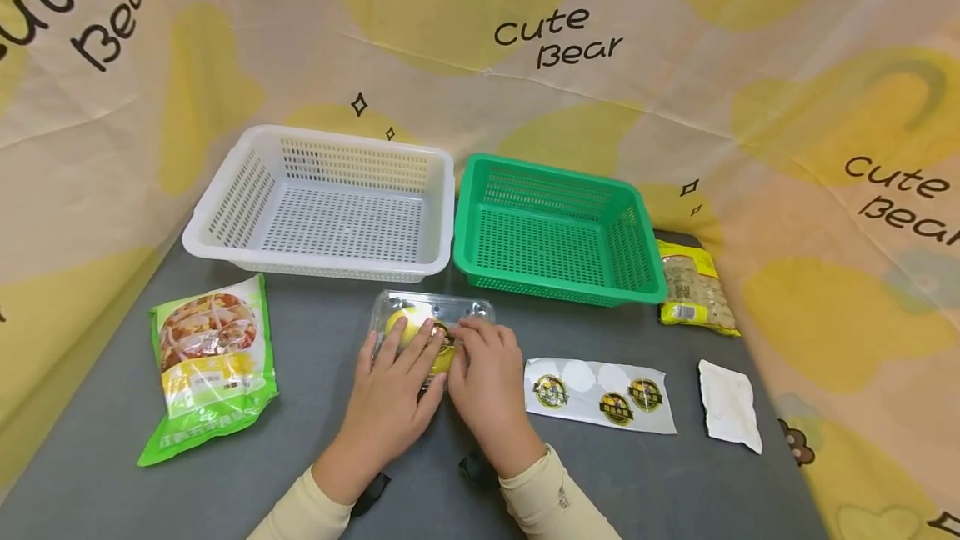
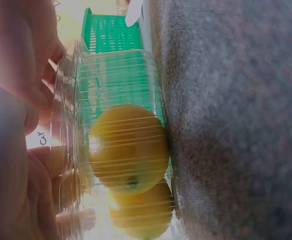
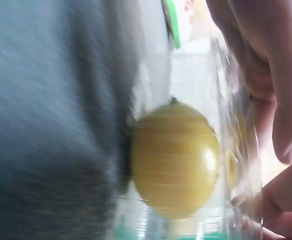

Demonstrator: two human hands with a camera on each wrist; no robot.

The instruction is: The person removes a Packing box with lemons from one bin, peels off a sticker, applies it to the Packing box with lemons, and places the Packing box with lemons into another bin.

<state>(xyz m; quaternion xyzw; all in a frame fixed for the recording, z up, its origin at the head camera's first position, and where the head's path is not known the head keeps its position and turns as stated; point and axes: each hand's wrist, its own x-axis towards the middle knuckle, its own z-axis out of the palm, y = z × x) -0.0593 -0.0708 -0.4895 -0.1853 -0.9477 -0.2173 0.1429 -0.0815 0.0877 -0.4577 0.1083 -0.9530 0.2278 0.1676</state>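
A clear plastic box [image 1: 442,302] with a closed lid lies on the grey table in front of me. Round yellow fruits [image 2: 128,148] show through its ribbed wall in the left wrist view, and one fruit [image 3: 176,161] fills the middle of the right wrist view. On the lid is a round black-and-gold sticker [image 1: 446,337], partly covered by fingers. My left hand [image 1: 393,397] rests spread over the lid's left part, its fingers fairly straight. With its fingertips, my right hand [image 1: 486,380] touches the lid at the sticker's right side.
Behind the box stand a white basket [image 1: 318,267] and a green basket [image 1: 555,288]. A sticker sheet [image 1: 600,394] lies to the right, then a folded white cloth [image 1: 729,405]. A green-and-white food bag [image 1: 213,365] is at left, a yellow packet [image 1: 696,286] at far right.
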